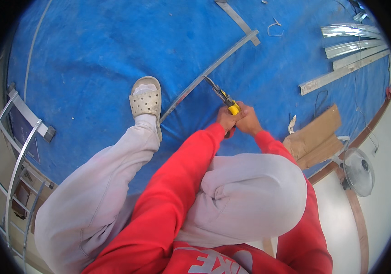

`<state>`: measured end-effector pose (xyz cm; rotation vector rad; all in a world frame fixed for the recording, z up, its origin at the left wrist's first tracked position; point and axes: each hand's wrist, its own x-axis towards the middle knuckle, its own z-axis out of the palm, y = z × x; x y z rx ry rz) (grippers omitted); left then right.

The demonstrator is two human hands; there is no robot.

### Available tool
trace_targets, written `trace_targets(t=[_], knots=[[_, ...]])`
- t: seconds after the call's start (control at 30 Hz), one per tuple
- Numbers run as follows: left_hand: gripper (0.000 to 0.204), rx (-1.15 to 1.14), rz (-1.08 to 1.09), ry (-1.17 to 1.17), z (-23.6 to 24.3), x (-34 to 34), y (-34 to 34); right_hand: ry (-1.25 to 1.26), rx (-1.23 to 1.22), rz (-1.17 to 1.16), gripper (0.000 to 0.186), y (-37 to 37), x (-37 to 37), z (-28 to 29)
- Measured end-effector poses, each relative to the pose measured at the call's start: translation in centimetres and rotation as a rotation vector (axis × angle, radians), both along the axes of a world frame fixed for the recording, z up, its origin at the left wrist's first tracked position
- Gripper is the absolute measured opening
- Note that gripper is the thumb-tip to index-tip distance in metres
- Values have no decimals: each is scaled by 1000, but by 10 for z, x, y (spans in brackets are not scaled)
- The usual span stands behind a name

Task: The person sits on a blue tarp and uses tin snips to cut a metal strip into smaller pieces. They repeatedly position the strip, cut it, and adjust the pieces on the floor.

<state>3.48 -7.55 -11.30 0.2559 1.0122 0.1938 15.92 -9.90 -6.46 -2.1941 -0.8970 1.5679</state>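
Note:
My left hand [226,119] and right hand [247,119] are closed together around a pair of metal snips [234,108] with yellow and red handles. The snips point up and to the left, their tip at or just beside a long, flat metal strip [223,60]; I cannot tell whether they touch it. The strip lies diagonally on the blue tarp [81,55], with a short crosspiece at its far end. My left foot, in a pale perforated slide sandal [145,102], is beside the strip's near end, which runs out of sight by the sandal.
At the right lie several metal channels [351,52], brown cardboard [319,137] and a fan [357,169] with a clear round guard, near the pale floor beyond the tarp. A tubular metal ladder-like frame [17,155] is at the left edge. Thin wire pieces [275,28] lie farther back.

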Motion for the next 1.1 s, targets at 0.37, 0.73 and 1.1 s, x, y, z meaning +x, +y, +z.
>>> trace_targets(t=[0.37,0.73,1.1], knots=[[69,-88,155,-192,7,6,-1,-42,-47,183,38,-2,7,0],[57,-22,133,-132,-4,3,-12,260,11,-10,41,-3,8,18],[62,-101,173,-155,10,12,-3,-193,-30,215,37,-4,-2,3]])
